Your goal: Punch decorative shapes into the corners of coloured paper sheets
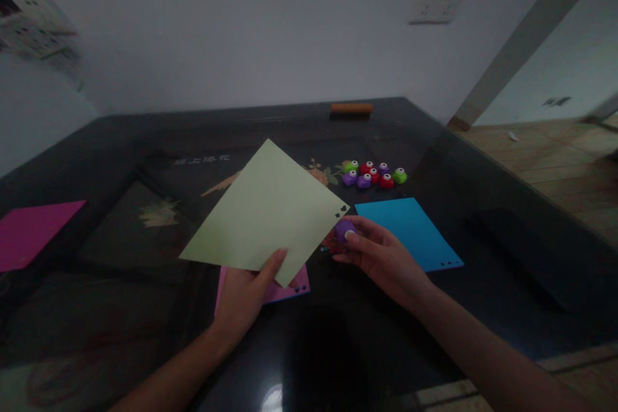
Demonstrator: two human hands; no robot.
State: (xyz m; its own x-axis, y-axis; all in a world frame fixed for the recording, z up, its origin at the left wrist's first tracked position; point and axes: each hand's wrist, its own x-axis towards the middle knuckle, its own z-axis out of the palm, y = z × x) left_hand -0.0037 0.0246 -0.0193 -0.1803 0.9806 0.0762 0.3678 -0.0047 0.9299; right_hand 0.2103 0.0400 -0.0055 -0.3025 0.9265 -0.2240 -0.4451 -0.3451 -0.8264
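My left hand (251, 290) is closed on a pale yellow-green sheet of paper (265, 206), its thumb on top near the lower corner. The sheet is held tilted above the table, and small shapes are punched out of its right corner. Between the fingers of my right hand (381, 254) is a purple craft paper punch (344, 230) with a white button, close beside that corner. Under my left hand lies a pink sheet (284, 293), partly hidden, with cut-outs along its edge. A blue sheet (405, 225) with punched shapes lies right of my right hand.
Several purple, red and green paper punches (373, 175) cluster behind the blue sheet. A magenta sheet (33, 235) lies at the left. A brown cylinder (351, 108) rests at the back of the dark glossy table (159, 347), near the wall. A black flat object (521, 254) lies at the right.
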